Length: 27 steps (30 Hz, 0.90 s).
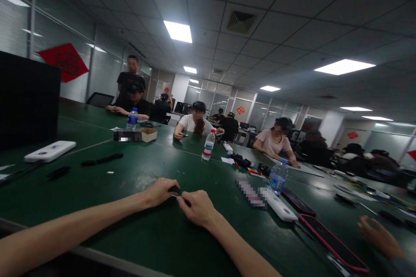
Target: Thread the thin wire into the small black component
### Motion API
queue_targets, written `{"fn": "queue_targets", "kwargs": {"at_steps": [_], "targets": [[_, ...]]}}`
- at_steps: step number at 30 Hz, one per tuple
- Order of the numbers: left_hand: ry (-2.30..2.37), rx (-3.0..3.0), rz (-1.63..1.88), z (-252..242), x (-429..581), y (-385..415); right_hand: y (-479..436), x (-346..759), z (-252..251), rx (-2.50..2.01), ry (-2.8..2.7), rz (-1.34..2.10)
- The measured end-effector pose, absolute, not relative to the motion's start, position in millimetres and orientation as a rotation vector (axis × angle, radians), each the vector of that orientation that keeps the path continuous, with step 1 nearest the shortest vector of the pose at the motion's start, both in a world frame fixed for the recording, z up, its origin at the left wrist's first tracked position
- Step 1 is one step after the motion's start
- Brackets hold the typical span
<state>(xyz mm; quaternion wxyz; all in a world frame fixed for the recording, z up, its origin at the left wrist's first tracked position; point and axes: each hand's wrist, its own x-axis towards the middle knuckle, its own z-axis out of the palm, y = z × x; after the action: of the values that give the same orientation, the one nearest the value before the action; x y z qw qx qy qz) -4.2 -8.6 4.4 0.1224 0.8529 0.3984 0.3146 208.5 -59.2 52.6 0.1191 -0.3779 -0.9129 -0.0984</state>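
My left hand (162, 191) is closed, its fingertips pinching a small black piece (174, 190) just above the green table. My right hand (199, 208) is also closed, around a slim dark piece (186, 201) with a thin, pale, metal-looking tip. This tip points at the black piece, and the two hands nearly meet. Whether the pieces are joined cannot be made out, and their exact kind is too small to tell. Most of each piece is covered by fingers.
On the green table (136, 220), black strips (102, 159) and a white device (50, 151) lie left. Ahead stands a red-capped bottle (208, 145); rightward are a blue-labelled bottle (277, 177), another white device (280, 205) and a phone (333, 242). A neighbour's hand (378, 236) is at right.
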Motion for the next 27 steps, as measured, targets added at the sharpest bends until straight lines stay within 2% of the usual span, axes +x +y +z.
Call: {"fn": "queue_targets", "kwargs": {"at_steps": [8, 13, 27], "targets": [[1.068, 2.463, 1.048, 9.9, -9.2, -15.2, -50.7, 231.9, 59.2, -1.371, -2.657, -0.28], [1.047, 2.459, 1.067, 11.4, -9.9, -17.5, -52.4, 230.2, 61.4, -1.403, -2.654, -0.215], [1.045, 2.475, 1.09, 7.7, -7.9, -15.5, -51.9, 225.3, 56.2, -1.447, -2.631, -0.297]]}}
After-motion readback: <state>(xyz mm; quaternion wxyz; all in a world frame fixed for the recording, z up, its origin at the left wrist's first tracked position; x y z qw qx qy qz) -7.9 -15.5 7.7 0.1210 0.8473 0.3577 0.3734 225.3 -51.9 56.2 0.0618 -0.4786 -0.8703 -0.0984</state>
